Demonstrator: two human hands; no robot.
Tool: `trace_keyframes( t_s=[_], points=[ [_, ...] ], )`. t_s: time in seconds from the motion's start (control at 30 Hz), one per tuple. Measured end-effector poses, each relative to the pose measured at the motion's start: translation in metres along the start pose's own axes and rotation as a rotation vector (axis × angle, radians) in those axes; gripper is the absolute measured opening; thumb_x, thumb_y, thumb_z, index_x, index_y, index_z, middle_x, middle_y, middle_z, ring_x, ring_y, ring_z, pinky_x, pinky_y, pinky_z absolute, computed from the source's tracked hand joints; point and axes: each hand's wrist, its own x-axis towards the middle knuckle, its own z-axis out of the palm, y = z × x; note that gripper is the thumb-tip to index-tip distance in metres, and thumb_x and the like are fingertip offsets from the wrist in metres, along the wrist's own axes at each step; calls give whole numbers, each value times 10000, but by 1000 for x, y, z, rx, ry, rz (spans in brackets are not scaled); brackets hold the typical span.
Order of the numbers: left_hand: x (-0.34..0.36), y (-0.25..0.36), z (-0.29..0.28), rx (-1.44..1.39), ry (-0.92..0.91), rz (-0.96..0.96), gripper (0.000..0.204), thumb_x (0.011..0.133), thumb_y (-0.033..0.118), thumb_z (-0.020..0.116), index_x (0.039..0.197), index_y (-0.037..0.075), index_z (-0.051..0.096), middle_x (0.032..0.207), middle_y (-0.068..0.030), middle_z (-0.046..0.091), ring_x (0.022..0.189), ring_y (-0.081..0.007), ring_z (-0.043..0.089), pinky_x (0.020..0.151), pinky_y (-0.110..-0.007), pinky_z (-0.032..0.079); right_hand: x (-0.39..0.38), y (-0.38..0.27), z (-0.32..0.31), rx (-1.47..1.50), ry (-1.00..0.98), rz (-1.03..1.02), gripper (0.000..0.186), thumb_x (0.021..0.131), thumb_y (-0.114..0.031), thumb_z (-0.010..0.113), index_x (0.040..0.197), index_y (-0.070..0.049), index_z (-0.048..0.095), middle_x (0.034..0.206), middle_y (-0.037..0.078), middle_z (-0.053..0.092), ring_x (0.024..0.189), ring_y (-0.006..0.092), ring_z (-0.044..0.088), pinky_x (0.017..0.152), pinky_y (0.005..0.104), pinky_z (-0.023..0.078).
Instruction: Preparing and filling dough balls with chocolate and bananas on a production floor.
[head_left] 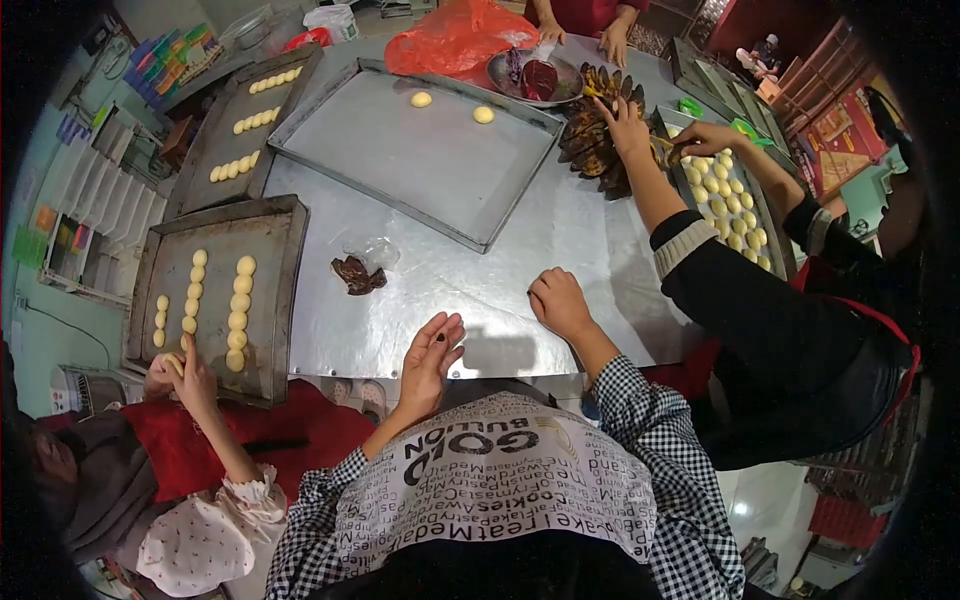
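Observation:
My left hand (430, 362) is held at the near edge of the metal table (480, 335), palm turned inward and fingers loosely stretched. A small dark speck shows on one of its fingers. Over the tabletop to its right, my right hand (562, 303) has its fingers curled in, back of the hand up; whatever they may hold is hidden. A dark brown lump of filling (358, 276) lies ahead of my left hand, partly in clear plastic. Beyond it, a large metal tray (400, 160) carries two pale yellow dough balls (484, 115).
Left, a co-worker's hands (190, 378) work over a tray (270, 300) with rows of dough balls; another such tray (215, 130) lies beyond. Right, a co-worker's hands (628, 130) reach near dark bananas (590, 150) and a full tray (790, 265). A bowl (568, 82) and red plastic bag (440, 45) stand at the back.

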Motion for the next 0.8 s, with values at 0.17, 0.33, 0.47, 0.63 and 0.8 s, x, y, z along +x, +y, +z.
trace_keyframes(
  t_s=[0.17, 0.33, 0.47, 0.63, 0.8],
  points=[
    [-7, 7, 1, 11, 42, -2, 387, 982, 145, 432, 1360, 79, 386, 1358, -89, 468, 1202, -170, 486, 964, -310, 418, -8, 12, -21, 306, 195, 197, 240, 815, -100, 569, 1039, -29, 620, 1002, 150, 597, 927, 324, 561, 808, 389, 455],
    [-13, 9, -2, 16, 65, -14, 389, 981, 138, 429, 1362, 72, 382, 1363, -94, 462, 1206, -182, 485, 969, -313, 418, -28, 11, -36, 293, -55, 548, 319, 879, -199, 544, 1155, -46, 591, 1065, 134, 572, 957, 292, 576, 799, 374, 481],
    [-20, 4, -3, 21, 69, -28, 395, 979, 146, 436, 1362, 67, 379, 1361, -99, 462, 1215, -197, 477, 980, -322, 410, -13, -36, -44, -41, -172, 431, 418, 843, -264, 603, 1198, -51, 545, 1035, 156, 555, 933, 322, 569, 731, 419, 507],
    [-25, 2, -5, 19, 38, -34, 395, 980, 146, 436, 1363, 67, 379, 1354, -97, 468, 1216, -197, 474, 985, -326, 403, -6, -17, -16, -155, -236, 445, 442, 810, -235, 635, 1191, -36, 534, 1003, 184, 558, 908, 332, 579, 686, 430, 518],
    [-33, 12, -3, 34, 56, 0, 401, 977, 146, 441, 1366, 70, 378, 1363, -86, 461, 1209, -182, 477, 971, -307, 405, -1, 20, -43, 1148, -159, 1065, 347, 908, -175, 518, 1219, -18, 506, 1019, 167, 608, 806, 216, 624, 576, 300, 521]
  ],
)
